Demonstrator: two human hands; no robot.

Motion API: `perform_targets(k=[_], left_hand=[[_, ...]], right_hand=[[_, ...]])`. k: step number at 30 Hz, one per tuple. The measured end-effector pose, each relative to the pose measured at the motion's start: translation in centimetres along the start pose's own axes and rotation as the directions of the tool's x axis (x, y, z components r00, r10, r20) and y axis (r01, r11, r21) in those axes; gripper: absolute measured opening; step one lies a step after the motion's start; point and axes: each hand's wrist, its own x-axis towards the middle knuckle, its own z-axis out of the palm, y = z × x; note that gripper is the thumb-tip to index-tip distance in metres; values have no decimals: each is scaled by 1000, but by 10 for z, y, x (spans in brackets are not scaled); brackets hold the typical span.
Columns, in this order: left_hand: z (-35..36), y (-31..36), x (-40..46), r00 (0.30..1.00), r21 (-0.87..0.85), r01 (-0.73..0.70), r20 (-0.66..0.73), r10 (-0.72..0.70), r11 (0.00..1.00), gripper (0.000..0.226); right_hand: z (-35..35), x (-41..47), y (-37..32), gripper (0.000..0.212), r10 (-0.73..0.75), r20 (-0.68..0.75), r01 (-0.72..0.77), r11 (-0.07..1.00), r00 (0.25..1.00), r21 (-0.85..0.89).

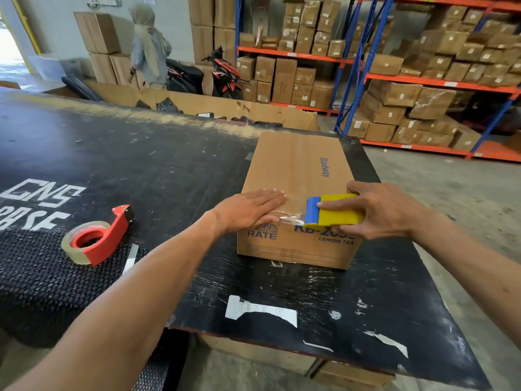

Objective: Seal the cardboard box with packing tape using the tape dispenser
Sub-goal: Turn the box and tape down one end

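A brown cardboard box (298,167) lies on a black table (158,165), its top flaps closed, with clear tape running along the centre seam. My left hand (248,210) lies flat, fingers together, on the near left part of the box top. My right hand (377,210) grips a yellow and blue tape dispenser (332,210) at the near top edge of the box. A short stretch of clear tape (291,220) spans from the dispenser's blue end over that edge.
A red tape dispenser with a roll of tape (95,238) lies on the table at the left. Paper scraps (259,309) stick to the near tabletop. Behind are shelves of cartons (423,80), a motorbike (222,71) and a person (149,46).
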Motion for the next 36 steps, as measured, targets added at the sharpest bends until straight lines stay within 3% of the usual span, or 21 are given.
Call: perform_targets(k=[5, 8, 12, 15, 27, 31, 36], left_hand=[[-5, -1, 2, 999, 29, -49, 18, 48, 998, 66], [-10, 1, 1, 996, 76, -81, 54, 77, 994, 68], [-26, 17, 27, 993, 185, -110, -9, 114, 977, 71], [-24, 37, 50, 993, 119, -113, -27, 117, 986, 74], [-9, 42, 61, 985, -38, -87, 148, 92, 995, 73], [-12, 41, 59, 987, -60, -84, 135, 91, 995, 87], [-10, 40, 58, 988, -53, -105, 107, 110, 993, 87]], right_hand=[[7, -14, 20, 64, -13, -45, 11, 999, 999, -48], [4, -7, 16, 59, -8, 16, 11, 985, 1000, -172], [4, -3, 17, 60, -5, 59, 15, 985, 998, -174], [6, 0, 18, 61, -10, 61, 21, 985, 998, -171], [12, -12, 24, 63, -67, -53, 57, 983, 996, -174], [15, -26, 40, 65, -82, -63, 74, 990, 995, -119], [28, -64, 78, 64, -17, -101, 16, 1000, 995, -13]])
